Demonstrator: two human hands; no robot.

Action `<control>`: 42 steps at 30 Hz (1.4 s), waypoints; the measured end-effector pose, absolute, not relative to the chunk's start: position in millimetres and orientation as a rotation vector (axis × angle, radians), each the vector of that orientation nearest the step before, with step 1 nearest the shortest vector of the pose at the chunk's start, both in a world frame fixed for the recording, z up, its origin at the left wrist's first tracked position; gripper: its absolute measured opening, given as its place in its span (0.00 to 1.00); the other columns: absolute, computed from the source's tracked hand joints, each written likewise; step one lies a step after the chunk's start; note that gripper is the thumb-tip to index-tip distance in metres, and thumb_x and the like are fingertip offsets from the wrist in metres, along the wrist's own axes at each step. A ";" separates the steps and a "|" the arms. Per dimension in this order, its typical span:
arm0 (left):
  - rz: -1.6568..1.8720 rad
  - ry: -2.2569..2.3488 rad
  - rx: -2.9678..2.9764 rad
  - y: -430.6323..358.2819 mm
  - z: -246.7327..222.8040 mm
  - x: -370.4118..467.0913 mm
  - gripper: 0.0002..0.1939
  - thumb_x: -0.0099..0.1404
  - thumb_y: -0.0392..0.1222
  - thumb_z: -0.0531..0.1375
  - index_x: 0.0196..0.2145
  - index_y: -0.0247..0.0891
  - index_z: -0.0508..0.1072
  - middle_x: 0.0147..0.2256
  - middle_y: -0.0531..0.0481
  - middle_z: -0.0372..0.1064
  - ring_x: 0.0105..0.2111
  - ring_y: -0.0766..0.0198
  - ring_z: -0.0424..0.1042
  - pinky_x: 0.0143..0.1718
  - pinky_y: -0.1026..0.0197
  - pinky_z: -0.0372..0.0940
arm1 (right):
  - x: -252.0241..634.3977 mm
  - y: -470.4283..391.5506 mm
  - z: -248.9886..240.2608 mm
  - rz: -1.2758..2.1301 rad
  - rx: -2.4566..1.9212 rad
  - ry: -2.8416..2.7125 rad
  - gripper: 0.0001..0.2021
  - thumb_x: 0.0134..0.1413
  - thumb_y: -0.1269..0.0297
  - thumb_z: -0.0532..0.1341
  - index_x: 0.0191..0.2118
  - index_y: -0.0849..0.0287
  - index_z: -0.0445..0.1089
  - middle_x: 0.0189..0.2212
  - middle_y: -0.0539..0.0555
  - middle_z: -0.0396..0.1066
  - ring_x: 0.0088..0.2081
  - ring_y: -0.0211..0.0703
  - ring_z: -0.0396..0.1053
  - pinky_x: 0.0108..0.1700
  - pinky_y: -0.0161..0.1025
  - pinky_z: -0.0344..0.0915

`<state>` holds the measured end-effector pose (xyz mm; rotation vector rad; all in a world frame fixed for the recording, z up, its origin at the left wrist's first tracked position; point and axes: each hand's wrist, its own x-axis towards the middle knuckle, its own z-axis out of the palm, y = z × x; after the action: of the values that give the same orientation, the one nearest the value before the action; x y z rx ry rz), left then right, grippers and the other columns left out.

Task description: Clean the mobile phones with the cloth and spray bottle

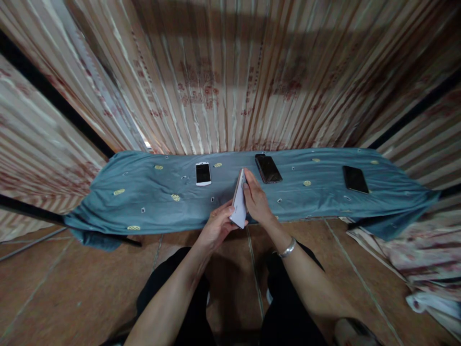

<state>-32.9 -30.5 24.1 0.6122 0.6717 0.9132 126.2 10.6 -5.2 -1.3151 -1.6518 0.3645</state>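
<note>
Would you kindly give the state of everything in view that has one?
White-backed phone: held tilted in the left hand, right hand touching it.
White-framed phone: lying face up, screen dark.
Middle black phone: lying flat, no lit screen showing.
Rightmost black phone: lying flat, no lit screen showing.
Blue cloth: rumpled, ends hanging.
Curtain: hanging in folds.

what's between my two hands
A pale phone: the head view shows the left hand gripping its lower end and the right hand against its upper part.
</note>
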 end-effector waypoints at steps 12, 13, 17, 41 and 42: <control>1.025 0.676 0.555 -23.6 24.5 -29.8 0.23 0.46 0.40 0.73 0.41 0.35 0.79 0.35 0.47 0.79 0.38 0.54 0.78 0.49 0.43 0.71 | 119.2 30.4 -19.0 0.565 -1.347 -1.311 0.31 0.65 0.47 0.51 0.65 0.62 0.62 0.63 0.64 0.65 0.64 0.54 0.63 0.65 0.56 0.59; 1.032 0.677 0.555 -23.1 23.7 -29.5 0.23 0.45 0.40 0.73 0.41 0.35 0.79 0.35 0.47 0.79 0.38 0.55 0.78 0.49 0.43 0.71 | 118.8 31.9 -18.3 0.613 -1.340 -1.263 0.31 0.63 0.47 0.53 0.64 0.62 0.62 0.61 0.63 0.67 0.61 0.55 0.66 0.63 0.56 0.62; 1.062 0.682 0.577 -22.3 20.7 -26.8 0.22 0.46 0.39 0.73 0.41 0.36 0.79 0.35 0.48 0.79 0.38 0.56 0.77 0.49 0.46 0.70 | 115.9 35.9 -13.8 0.764 -1.294 -1.077 0.30 0.58 0.50 0.58 0.62 0.62 0.65 0.58 0.61 0.71 0.56 0.54 0.70 0.58 0.54 0.67; 1.302 0.776 0.669 -17.5 20.4 -37.3 0.21 0.46 0.39 0.73 0.40 0.39 0.81 0.44 0.48 0.80 0.49 0.56 0.75 0.51 0.56 0.67 | 76.7 10.0 12.7 1.060 -1.108 -1.197 0.28 0.46 0.44 0.66 0.50 0.56 0.73 0.47 0.55 0.77 0.52 0.52 0.73 0.53 0.46 0.70; 1.322 0.780 0.682 -17.5 19.2 -36.6 0.21 0.45 0.38 0.74 0.40 0.39 0.81 0.45 0.49 0.79 0.51 0.55 0.73 0.52 0.56 0.66 | 76.6 11.3 12.8 1.067 -1.115 -1.195 0.29 0.44 0.44 0.68 0.51 0.56 0.72 0.48 0.55 0.77 0.52 0.52 0.72 0.54 0.46 0.69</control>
<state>-36.6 -17.5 19.2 0.6821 0.7799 1.3224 76.6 11.3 12.8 -1.1155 -1.1947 1.0668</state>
